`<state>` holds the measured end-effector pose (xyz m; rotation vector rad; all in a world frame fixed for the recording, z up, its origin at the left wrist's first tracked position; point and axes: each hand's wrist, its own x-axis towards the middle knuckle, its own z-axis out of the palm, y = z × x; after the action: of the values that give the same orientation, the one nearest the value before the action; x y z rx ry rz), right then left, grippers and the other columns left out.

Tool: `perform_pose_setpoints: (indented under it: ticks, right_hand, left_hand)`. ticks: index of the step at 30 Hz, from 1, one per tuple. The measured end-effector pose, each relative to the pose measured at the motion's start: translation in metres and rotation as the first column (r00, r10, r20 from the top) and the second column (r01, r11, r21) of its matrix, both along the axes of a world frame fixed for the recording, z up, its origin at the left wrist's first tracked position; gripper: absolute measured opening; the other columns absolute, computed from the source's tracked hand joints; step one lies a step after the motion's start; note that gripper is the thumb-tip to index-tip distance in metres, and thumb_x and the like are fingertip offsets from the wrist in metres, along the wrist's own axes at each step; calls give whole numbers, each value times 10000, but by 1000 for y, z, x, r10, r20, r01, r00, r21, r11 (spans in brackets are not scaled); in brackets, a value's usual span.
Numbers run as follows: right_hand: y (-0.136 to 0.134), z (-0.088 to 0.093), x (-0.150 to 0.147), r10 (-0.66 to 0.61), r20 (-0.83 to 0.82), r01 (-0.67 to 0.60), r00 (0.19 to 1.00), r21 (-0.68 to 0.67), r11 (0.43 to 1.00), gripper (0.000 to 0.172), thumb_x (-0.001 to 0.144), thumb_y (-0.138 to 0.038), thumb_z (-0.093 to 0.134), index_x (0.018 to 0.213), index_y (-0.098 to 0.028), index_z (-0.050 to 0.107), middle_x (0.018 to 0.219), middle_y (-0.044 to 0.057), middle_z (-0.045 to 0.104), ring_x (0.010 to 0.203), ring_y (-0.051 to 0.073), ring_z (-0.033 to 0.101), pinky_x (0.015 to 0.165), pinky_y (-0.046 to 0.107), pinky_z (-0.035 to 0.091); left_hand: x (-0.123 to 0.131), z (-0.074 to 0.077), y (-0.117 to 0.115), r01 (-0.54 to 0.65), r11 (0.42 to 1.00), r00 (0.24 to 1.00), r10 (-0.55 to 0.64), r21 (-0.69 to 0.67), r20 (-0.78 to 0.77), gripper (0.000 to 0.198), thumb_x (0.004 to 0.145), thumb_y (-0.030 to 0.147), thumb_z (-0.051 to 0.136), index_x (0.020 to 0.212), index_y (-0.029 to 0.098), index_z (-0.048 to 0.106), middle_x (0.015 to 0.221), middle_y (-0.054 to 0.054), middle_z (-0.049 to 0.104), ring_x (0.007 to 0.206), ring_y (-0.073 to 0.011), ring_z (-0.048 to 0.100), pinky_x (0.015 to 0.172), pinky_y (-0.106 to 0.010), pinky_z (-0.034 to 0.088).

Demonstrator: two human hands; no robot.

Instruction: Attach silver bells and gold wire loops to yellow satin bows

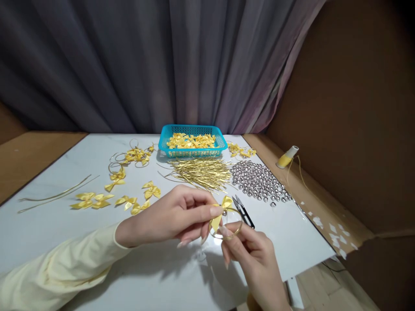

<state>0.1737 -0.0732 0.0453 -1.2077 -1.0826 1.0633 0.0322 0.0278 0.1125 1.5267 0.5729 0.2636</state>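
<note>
My left hand (pixel 171 216) pinches a small yellow ribbon bow (pixel 222 211) between thumb and fingers. My right hand (pixel 249 250) grips a thin gold wire ring (pixel 231 229) from below, its fingers closed on the loop. The bow sits against the top of the ring. Black thread snips (pixel 244 211) lie on the white table top (pixel 48 229) just behind my hands.
A blue basket (pixel 193 129) of yellow bows stands at the back. In front of it lie a heap of gold wire strips (pixel 201 172) and a pile of silver beads (pixel 259 179). Loose bows (pixel 97 199), finished rings (pixel 136 154) and a yellow thread spool (pixel 287 157) surround them.
</note>
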Motion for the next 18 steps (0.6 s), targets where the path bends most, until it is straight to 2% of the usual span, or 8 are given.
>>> perform_pose_setpoints:
  ticks: [4, 7, 12, 14, 18]
  right_hand:
    - [-1, 3, 4, -55, -14, 55, 998, 7, 998, 268, 844, -393, 505, 765, -156, 603, 507, -24, 503, 480, 99, 415, 473, 222, 296]
    - [-1, 8, 9, -125, 16, 124, 992, 25, 992, 258, 836, -392, 520, 791, -159, 620, 535, -9, 541, 473, 98, 403, 442, 221, 278]
    - [3, 16, 14, -224, 111, 215, 968, 86, 973, 244, 832, -378, 526, 747, -167, 611, 504, -23, 493, 471, 104, 411, 446, 226, 294]
    - [4, 17, 13, -185, 149, 174, 971, 87, 981, 258, 841, -372, 512, 711, -166, 598, 468, -36, 442, 450, 98, 389, 436, 228, 280]
    - [1, 16, 9, -8, 240, -15, 971, 96, 995, 308, 863, -355, 464, 634, -170, 554, 447, -43, 375, 422, 87, 329, 420, 237, 232]
  left_hand:
    - [0, 2, -2, 4, 1000, 1000, -4, 15, 14, 262, 873, 315, 508, 695, 129, 555, 509, 47, 536, 338, -2, 381, 354, -100, 311]
    - [0, 0, -2, 7, 1000, 1000, -6, 24, -18, 276, 872, 331, 505, 692, 127, 552, 499, 45, 528, 342, -5, 387, 353, -99, 311]
    - [0, -2, -2, 23, 1000, 1000, -23, 4, -15, 249, 857, 306, 534, 689, 124, 556, 473, 55, 507, 333, -8, 374, 347, -108, 290]
    - [1, -1, -2, 24, 1000, 1000, -24, -9, 15, 254, 863, 309, 524, 693, 124, 563, 457, 63, 493, 326, -9, 363, 357, -118, 296]
    - [0, 1, -3, -7, 1000, 999, 7, 8, 52, 275, 877, 335, 498, 729, 122, 589, 395, 83, 417, 316, -16, 334, 374, -134, 305]
